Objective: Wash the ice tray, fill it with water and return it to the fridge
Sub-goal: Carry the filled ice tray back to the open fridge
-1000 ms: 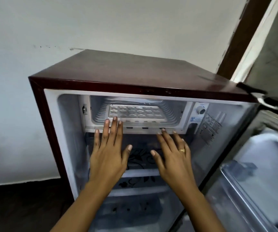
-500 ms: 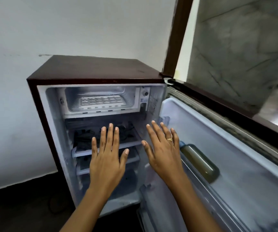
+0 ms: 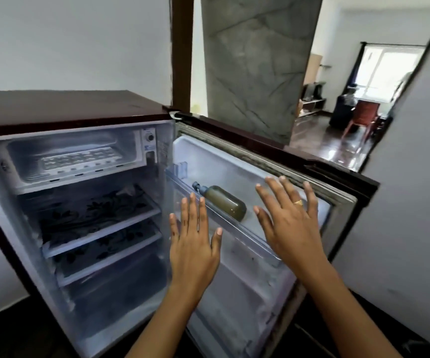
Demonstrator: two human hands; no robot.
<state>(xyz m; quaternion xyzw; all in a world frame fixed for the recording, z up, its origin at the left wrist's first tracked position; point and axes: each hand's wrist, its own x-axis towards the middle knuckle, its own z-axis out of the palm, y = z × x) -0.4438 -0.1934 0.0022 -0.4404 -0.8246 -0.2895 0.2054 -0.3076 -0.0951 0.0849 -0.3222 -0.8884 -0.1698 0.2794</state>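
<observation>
Sitting flat on the floor of the freezer compartment, up in the top left corner of the fridge, the ice tray can be made out: white plastic, rectangular, with rows of small rounded pockets. Its long front edge is lined up close behind the compartment's front lip. Whether anything is in the pockets can't be told, the plastic looks frosty and hazy.

A round dial is mounted just to the right of the compartment. Below it, two flat shelves with a dark floral print are slotted in, white trim along their front edges.

The door is swung wide open to the right, with a glossy dark maroon outside and a white moulded liner inside. A rounded bottle of murky olive liquid is laid on its side behind the clear rail of the door shelf, cap towards the hinge edge.

Both hands are held up flat, backs to the camera, fingers straight and spread, nothing gripped. The left hand is raised in front of the hinge end of the door shelf. The right hand, with a gold ring on it, is raised near the door's top edge. Contact with the door can't be confirmed for either one. Both are well apart from the tray.
</observation>
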